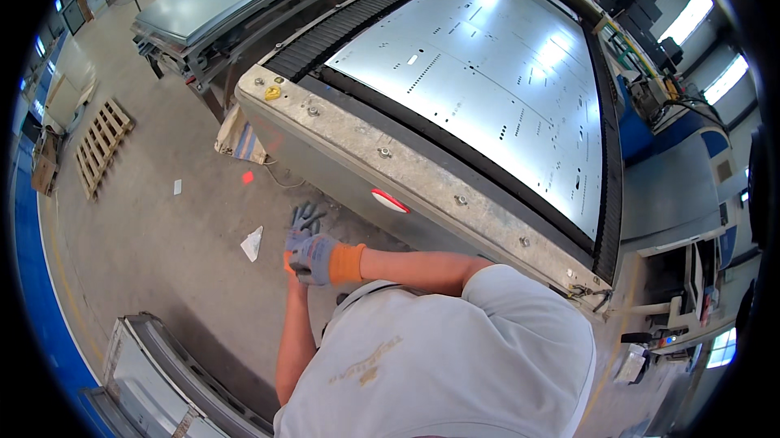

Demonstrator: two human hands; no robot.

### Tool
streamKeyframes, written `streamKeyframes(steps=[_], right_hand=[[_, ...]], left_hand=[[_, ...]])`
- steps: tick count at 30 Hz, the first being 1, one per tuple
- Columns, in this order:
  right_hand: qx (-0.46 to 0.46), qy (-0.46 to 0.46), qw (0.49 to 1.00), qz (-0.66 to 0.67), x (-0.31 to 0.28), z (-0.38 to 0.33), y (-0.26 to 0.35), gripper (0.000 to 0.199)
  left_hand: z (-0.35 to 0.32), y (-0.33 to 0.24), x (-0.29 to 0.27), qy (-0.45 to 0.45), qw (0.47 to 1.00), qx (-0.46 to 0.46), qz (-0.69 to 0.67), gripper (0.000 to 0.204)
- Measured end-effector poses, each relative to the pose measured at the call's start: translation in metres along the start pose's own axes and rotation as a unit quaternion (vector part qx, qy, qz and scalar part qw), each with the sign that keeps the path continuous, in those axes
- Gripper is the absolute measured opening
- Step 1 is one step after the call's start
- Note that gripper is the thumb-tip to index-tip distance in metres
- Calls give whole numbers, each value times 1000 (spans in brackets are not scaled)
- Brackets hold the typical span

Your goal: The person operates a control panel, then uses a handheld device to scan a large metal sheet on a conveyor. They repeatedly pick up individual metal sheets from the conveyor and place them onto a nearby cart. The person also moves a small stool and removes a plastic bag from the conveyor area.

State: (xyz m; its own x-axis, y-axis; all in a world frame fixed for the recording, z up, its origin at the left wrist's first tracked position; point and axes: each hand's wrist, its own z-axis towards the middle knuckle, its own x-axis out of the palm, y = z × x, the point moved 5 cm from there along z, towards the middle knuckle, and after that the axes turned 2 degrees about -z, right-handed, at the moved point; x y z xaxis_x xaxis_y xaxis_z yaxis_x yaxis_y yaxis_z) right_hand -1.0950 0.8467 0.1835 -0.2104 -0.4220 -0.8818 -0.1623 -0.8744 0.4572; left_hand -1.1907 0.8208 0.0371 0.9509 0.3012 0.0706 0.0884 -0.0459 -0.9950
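Both hands meet in front of the chest, above the concrete floor (162, 235). The right hand (315, 259), in a grey glove with an orange cuff, closes its grip over the wrist of the left hand (302, 223), apparently tugging that glove snug; the left fingers are spread, holding nothing. Gloves: two. Just beside stands the cutting machine bed (422, 186), carrying one large perforated metal sheet (487, 72) laid flat. On the floor: one wooden pallet (101, 145), well apart; one white paper scrap (253, 243) near the hands; one red spot (248, 177).
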Motion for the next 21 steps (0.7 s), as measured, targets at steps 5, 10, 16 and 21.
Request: streamKeyframes(steps=[5, 10, 16, 21], right_hand=[[52, -175, 972, 144, -4, 4, -17, 28], [147, -107, 969, 168, 1, -3, -24, 33], [149, -11, 958, 244, 36, 2, -17, 24], [59, 70, 983, 156, 30, 8, -17, 31]], left_hand=[[4, 16, -18, -63, 987, 44, -142, 46], [18, -76, 11, -79, 992, 7, -102, 40], [48, 53, -26, -236, 971, -15, -27, 51], [40, 18, -26, -139, 939, -51, 309, 50]])
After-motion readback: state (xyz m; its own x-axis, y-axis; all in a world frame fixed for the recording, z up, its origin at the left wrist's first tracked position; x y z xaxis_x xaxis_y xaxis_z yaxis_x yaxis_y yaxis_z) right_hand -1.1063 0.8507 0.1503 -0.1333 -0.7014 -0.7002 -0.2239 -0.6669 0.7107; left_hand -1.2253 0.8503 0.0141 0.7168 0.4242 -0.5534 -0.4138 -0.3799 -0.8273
